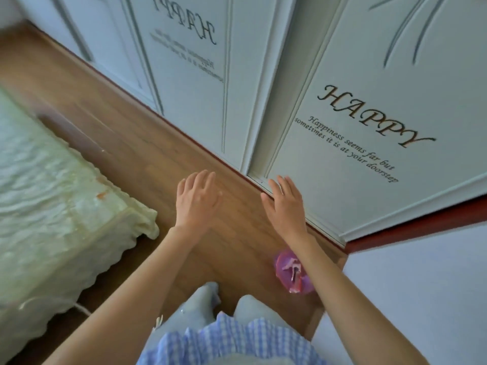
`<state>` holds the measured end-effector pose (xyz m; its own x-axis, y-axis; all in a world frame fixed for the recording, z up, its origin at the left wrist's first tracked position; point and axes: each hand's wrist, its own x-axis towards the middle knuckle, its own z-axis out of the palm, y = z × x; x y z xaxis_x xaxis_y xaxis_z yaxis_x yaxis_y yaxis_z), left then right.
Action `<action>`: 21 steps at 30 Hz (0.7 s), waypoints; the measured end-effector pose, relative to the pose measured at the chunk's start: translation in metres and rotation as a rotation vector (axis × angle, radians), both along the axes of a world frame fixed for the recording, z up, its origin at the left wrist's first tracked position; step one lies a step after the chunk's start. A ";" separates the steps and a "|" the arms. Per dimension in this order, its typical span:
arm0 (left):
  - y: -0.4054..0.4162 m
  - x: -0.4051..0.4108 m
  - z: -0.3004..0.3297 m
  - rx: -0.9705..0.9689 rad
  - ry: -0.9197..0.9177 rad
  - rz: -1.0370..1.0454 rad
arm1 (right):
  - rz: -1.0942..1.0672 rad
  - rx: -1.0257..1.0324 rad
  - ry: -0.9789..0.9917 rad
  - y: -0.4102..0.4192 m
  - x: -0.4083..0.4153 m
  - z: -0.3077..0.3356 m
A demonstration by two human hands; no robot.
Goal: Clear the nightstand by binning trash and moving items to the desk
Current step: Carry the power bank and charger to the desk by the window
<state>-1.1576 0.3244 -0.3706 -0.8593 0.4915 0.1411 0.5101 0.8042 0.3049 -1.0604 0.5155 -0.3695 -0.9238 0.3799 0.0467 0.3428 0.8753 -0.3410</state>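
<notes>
Both my left hand [197, 198] and right hand [286, 204] are held out, fingers spread, grasping nothing. The round purple bin with pink scraps [291, 272] sits on the wood floor, near my right forearm. No nightstand or desk shows.

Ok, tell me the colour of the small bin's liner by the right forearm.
Purple liner, seen in the head view.

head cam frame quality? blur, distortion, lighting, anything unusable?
Head view: the near HAPPY lettering reads sharp, while the far lettering and the bedspread are smeared, most at the left edge. Wide-angle tilt slants the wardrobe doors. Light is soft and even with no glare. Both hands, left and right, are only slightly soft, open and empty.
</notes>
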 end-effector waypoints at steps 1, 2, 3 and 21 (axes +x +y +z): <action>-0.008 0.005 0.002 -0.004 0.002 0.054 | 0.053 0.001 0.001 -0.003 -0.007 0.002; -0.017 0.010 0.004 -0.008 0.002 0.109 | 0.106 0.001 0.004 -0.007 -0.013 0.003; -0.025 0.017 0.006 -0.011 0.000 0.165 | 0.158 0.000 0.006 -0.011 -0.019 0.004; -0.235 0.229 0.018 -0.036 -0.060 1.055 | 1.030 0.076 0.040 -0.249 0.018 0.027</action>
